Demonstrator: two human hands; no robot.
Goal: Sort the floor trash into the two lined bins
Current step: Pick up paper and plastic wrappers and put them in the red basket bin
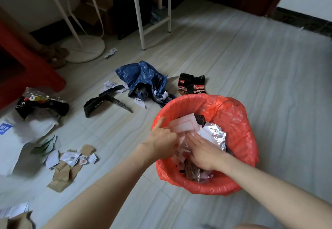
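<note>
Where the trash lies on the grey floor (pixel 242 63), it is mixed: a crumpled blue bag (pixel 142 79), a black wrapper (pixel 191 84), a black strip (pixel 106 102), torn cardboard (pixel 62 175) and paper scraps (pixel 71 157); more paper sits inside the bin (pixel 239 158). Both forearms reach forward and down into the bin; the left hand (pixel 161 141) has its index finger extended toward the near-left rim, the other fingers curled on a white slip (pixel 182 123) edged in red; the right hand (pixel 204 152) lies palm down, fingers fairly straight, pressing on the paper — nothing gripped. The bin carries a red liner folded over its rim; it holds white paper, silver foil (pixel 216 133) and a brown wrapper (pixel 191 172).
</note>
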